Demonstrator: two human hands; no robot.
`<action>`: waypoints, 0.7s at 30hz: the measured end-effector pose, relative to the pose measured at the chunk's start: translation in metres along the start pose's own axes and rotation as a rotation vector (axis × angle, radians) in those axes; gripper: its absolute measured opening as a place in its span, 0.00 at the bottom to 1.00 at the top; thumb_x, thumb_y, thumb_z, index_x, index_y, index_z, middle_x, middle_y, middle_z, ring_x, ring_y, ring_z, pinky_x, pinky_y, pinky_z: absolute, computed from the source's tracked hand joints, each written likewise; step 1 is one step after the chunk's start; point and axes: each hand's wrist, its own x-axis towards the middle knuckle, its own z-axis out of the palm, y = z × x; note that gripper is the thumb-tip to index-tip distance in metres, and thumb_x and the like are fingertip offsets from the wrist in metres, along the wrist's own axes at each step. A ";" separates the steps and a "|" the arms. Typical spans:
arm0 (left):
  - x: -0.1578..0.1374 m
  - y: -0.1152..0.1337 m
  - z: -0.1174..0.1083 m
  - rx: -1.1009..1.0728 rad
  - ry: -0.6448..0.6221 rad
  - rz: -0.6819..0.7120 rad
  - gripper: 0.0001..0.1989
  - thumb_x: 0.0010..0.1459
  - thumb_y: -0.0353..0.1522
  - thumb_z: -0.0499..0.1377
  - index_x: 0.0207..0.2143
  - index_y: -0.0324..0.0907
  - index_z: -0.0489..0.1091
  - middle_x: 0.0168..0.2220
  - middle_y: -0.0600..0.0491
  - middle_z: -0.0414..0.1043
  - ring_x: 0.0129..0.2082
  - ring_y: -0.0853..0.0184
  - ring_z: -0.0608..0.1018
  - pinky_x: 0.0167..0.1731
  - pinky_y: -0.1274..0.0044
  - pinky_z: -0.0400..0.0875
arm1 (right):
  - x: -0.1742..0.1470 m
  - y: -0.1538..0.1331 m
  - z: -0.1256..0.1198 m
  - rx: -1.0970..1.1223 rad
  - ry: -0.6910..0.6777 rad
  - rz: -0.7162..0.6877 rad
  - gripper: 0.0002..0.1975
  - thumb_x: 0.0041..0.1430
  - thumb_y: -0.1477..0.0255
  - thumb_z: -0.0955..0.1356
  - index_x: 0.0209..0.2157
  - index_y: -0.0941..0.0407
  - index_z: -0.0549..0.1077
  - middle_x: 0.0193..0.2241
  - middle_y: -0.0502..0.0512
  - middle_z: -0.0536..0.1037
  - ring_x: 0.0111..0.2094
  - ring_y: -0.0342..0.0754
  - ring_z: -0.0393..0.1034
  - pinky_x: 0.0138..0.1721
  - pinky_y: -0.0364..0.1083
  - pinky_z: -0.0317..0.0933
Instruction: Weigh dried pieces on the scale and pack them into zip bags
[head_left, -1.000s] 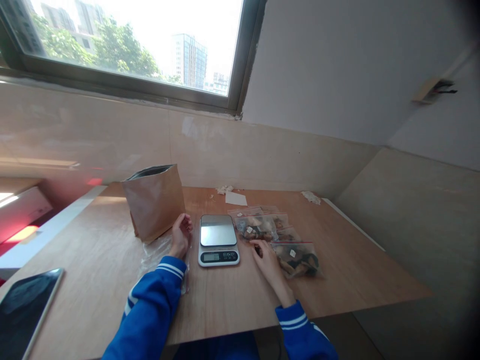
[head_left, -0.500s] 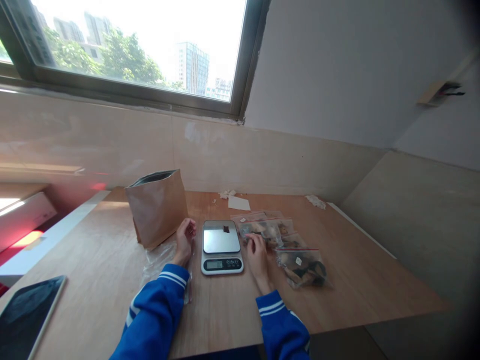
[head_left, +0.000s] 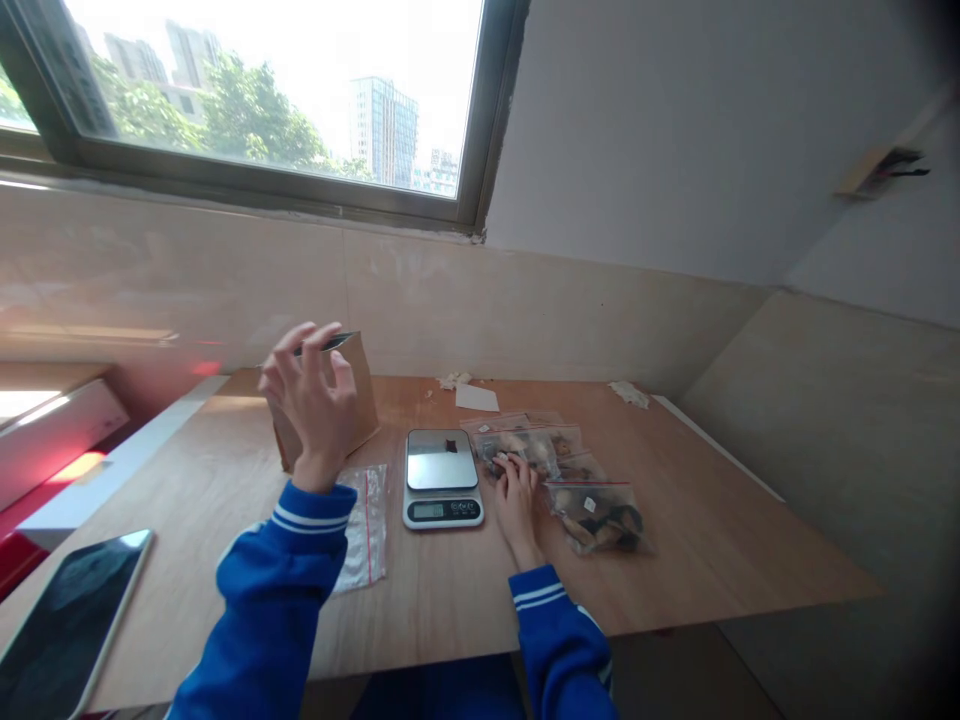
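Brown paper bag [head_left: 364, 390], mouth open, stands upright, presumably on its own flat base. Left hand [head_left: 319, 415] is raised before it, fingers apart, nothing visible in them. Right-hand [head_left: 516, 500] fingers curl at a clear, red-sealed plastic pouch of brown pieces [head_left: 541, 452]; grip cannot be told. Silver-plated white digital scale [head_left: 424, 472] sits between, apparently for reach by either side, bearing one small, dark, irregular flake [head_left: 451, 446].

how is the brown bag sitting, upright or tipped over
Upright: the brown bag stands on the table with its opening at the top, partly hidden behind the left hand. Its contents cannot be seen.
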 end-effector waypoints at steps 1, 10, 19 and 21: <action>0.014 -0.003 -0.004 0.037 0.005 -0.004 0.19 0.62 0.30 0.51 0.54 0.48 0.67 0.59 0.47 0.60 0.61 0.53 0.59 0.59 0.58 0.48 | 0.000 -0.001 -0.001 0.004 0.006 0.001 0.19 0.59 0.79 0.57 0.44 0.55 0.74 0.49 0.61 0.69 0.50 0.55 0.61 0.52 0.57 0.58; 0.028 -0.058 -0.015 0.256 -0.270 -0.096 0.17 0.62 0.40 0.49 0.41 0.40 0.73 0.46 0.44 0.73 0.42 0.57 0.76 0.43 0.69 0.66 | -0.001 -0.097 -0.017 0.253 -0.003 -0.226 0.18 0.62 0.80 0.56 0.48 0.55 0.70 0.50 0.60 0.71 0.53 0.51 0.64 0.54 0.55 0.61; -0.034 -0.015 -0.072 0.228 -0.685 -0.215 0.11 0.58 0.36 0.55 0.43 0.50 0.72 0.34 0.55 0.79 0.34 0.62 0.79 0.27 0.77 0.60 | 0.006 -0.241 -0.033 0.270 -0.187 -0.616 0.22 0.67 0.75 0.56 0.61 0.62 0.60 0.58 0.60 0.67 0.62 0.49 0.55 0.63 0.51 0.55; -0.042 -0.019 -0.080 0.280 -0.671 -0.251 0.09 0.59 0.38 0.55 0.40 0.52 0.73 0.31 0.56 0.79 0.34 0.61 0.79 0.27 0.78 0.59 | 0.002 -0.241 -0.030 0.206 -0.206 -0.605 0.20 0.67 0.74 0.56 0.58 0.63 0.62 0.53 0.62 0.72 0.58 0.51 0.61 0.62 0.52 0.55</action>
